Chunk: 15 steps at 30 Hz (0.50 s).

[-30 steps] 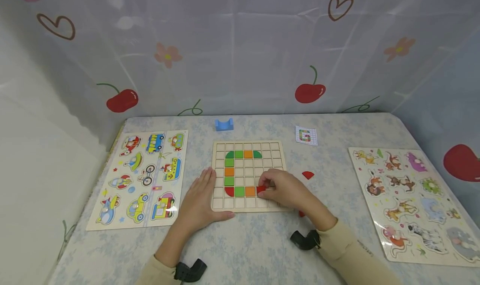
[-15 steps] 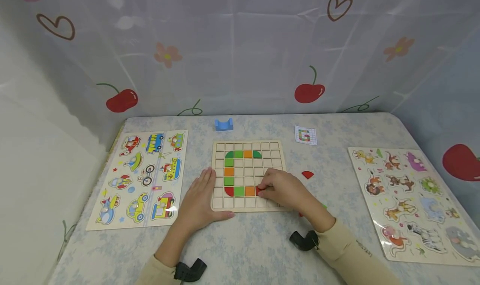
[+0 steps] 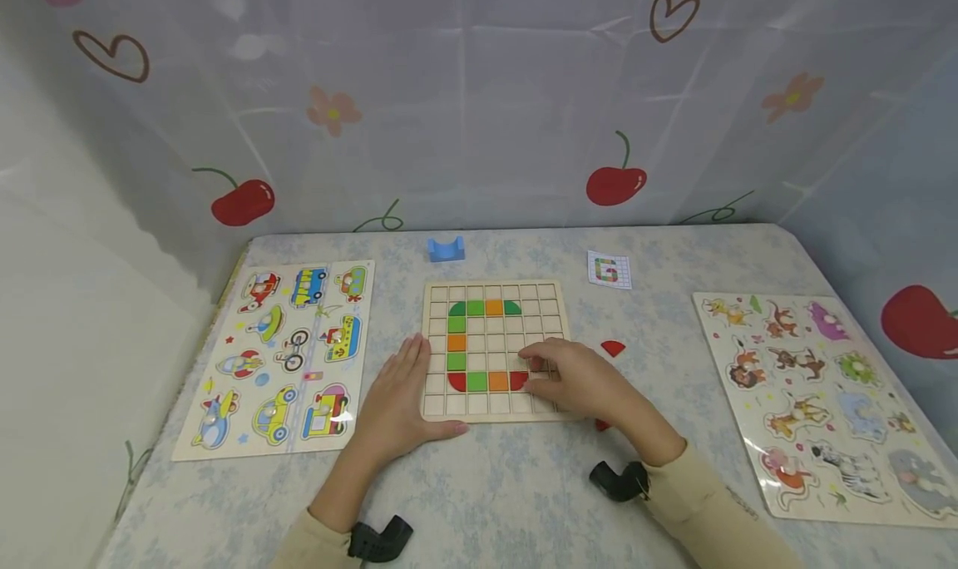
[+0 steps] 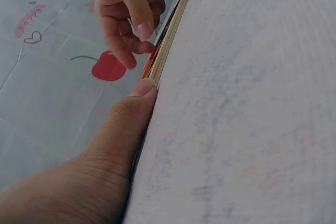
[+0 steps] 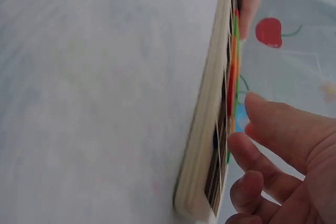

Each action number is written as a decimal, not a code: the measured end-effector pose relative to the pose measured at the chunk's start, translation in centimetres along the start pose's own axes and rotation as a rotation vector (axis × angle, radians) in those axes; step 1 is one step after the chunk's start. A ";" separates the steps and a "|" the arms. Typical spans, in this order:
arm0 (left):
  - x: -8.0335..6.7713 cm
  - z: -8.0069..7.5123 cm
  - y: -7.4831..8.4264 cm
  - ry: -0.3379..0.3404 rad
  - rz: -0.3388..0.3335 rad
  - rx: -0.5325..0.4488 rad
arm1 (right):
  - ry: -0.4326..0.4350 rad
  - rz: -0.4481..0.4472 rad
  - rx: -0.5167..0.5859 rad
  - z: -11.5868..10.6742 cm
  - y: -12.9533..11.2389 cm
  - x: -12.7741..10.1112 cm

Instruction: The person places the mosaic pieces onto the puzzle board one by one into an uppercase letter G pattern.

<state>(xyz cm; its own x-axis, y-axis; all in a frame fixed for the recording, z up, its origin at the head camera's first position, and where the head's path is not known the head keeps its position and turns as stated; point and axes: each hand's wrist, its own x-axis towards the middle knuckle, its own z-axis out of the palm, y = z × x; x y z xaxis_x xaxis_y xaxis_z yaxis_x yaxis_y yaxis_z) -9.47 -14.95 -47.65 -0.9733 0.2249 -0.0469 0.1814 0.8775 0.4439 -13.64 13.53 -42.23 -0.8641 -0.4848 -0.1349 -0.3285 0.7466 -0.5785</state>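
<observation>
A square wooden grid board (image 3: pixel 486 408) lies in the middle of the head view, with green, orange and red tiles in its cells. My left hand (image 3: pixel 395 407) rests along its left side, fingers straight, thumb at the front edge. Over the right part of the board is my right hand (image 3: pixel 580 376), thumb and forefinger apart with nothing between them. Beside its thumb tip a red quarter-round tile (image 3: pixel 518 381) sits in the bottom row, right of an orange square tile (image 3: pixel 497 382). The right wrist view shows the right hand (image 5: pixel 289 150) with its fingers loosely bent.
Two loose red tiles lie right of the board, one red tile (image 3: pixel 613 348) farther back, another red tile (image 3: pixel 603 425) partly behind the forearm. A pattern card (image 3: pixel 609 270) and a blue block (image 3: pixel 446 249) stand behind. Picture puzzles flank them: vehicles (image 3: pixel 303 403) left, animals (image 3: pixel 793 386) right.
My right thumb and fingers have let go of the red quarter-round tile, now lying in its cell, and drawn slightly right. The left hand stays still.
</observation>
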 end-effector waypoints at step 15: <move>0.0 0.0 -0.1 0.004 0.006 -0.008 | -0.043 0.101 0.049 -4.2 5.8 -5.6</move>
<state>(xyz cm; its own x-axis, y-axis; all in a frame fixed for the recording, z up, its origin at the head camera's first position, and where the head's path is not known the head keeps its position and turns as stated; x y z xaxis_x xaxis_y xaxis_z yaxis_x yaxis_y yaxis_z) -9.51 -15.04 -47.69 -0.9727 0.2285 -0.0410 0.1860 0.8726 0.4516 -12.31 22.47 -41.41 -0.8744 -0.4283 -0.2279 -0.2209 0.7697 -0.5990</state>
